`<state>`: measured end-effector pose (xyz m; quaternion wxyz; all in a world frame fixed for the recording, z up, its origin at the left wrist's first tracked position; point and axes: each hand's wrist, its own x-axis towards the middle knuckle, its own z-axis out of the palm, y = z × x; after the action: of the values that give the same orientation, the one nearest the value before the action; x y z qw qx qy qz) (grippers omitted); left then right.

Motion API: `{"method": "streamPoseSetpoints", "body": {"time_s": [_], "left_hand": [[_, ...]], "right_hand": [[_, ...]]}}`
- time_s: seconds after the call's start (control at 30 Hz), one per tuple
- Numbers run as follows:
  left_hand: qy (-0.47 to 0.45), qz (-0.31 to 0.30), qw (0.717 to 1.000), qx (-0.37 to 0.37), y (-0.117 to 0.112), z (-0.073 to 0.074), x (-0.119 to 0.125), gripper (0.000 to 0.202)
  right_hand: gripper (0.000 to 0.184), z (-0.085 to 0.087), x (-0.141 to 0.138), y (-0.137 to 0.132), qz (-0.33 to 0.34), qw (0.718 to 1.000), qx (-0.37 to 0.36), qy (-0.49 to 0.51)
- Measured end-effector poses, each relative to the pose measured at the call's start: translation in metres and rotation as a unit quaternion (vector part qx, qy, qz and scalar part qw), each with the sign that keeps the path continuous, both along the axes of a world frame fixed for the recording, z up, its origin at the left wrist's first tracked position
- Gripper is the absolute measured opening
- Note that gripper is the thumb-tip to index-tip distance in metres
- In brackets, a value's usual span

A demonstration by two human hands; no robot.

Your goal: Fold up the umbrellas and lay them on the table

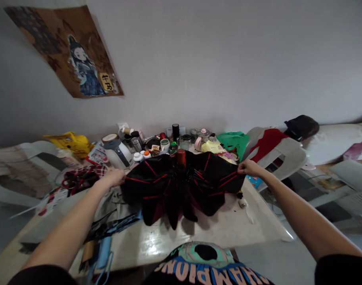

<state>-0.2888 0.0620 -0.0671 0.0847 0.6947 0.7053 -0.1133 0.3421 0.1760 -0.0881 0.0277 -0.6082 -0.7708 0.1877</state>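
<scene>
Both hands (114, 177) (248, 168) spread umbrella (181, 190) over cluttered table (228, 225) by wall (228, 59)

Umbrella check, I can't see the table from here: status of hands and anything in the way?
Left hand and right hand each gripping an umbrella edge. Canopy spread over table. Bottles and cups crowd behind.

Matt black cloth umbrella (181, 190), red ribs; glossy smooth table (228, 225).
</scene>
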Motion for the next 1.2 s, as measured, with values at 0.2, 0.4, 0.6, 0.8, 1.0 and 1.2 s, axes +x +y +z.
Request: {"method": "streamPoseSetpoints", "body": {"time_s": [0.2, 0.4, 0.6, 0.8, 1.0, 1.2], "left_hand": [[0.049, -0.054, 0.993, 0.088, -0.012, 0.016, 0.074, 0.036], [-0.156, -0.148, 0.974, 0.066, -0.026, -0.016, 0.187, 0.063], [-0.113, -0.155, 0.981, 0.028, -0.043, -0.065, 0.230, 0.050], [-0.109, -0.178, 0.977, 0.053, -0.032, -0.067, 0.221, 0.031], [-0.136, -0.159, 0.973, 0.099, -0.026, -0.052, 0.176, 0.034], [-0.169, -0.019, 0.960, 0.222, -0.080, 0.001, 0.008, 0.037]], "right_hand": [[0.011, 0.004, -0.015, -0.010, 0.052, 0.997, -0.050, 0.029], [0.010, 0.001, -0.034, -0.046, 0.116, 0.985, -0.117, 0.055], [0.023, -0.004, -0.023, -0.085, 0.148, 0.935, -0.303, 0.114], [0.070, -0.005, -0.063, -0.027, 0.078, 0.987, 0.103, 0.097], [0.024, -0.037, -0.127, 0.005, 0.123, 0.987, 0.069, 0.076], [0.029, -0.008, -0.029, 0.009, 0.026, 0.984, 0.144, 0.102]]}}
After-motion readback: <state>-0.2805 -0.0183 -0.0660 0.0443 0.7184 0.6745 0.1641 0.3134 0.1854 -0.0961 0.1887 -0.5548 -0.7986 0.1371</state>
